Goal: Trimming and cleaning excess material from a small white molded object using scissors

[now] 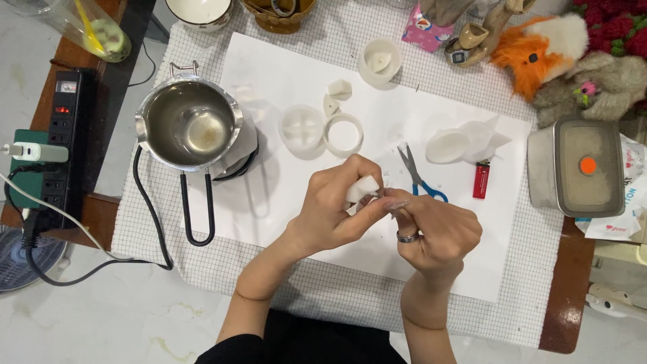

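Note:
My left hand (333,205) holds a small white wax chunk (362,188) between thumb and fingers over the white paper sheet (283,67). My right hand (435,232), wearing a ring, meets it from the right, its fingertips pinching at the same chunk. Blue-handled scissors (416,176) lie just beyond my right hand. A steel melting pot (189,126) with a black wire handle stands at the left of the sheet.
White round moulds (302,126), a ring (343,135), a cup holding wax (379,61), loose wax pieces (339,88), a red lighter (480,180), crumpled white paper (472,140), a metal lidded box (579,165), plush toys (559,54), a power strip (57,135) with cables.

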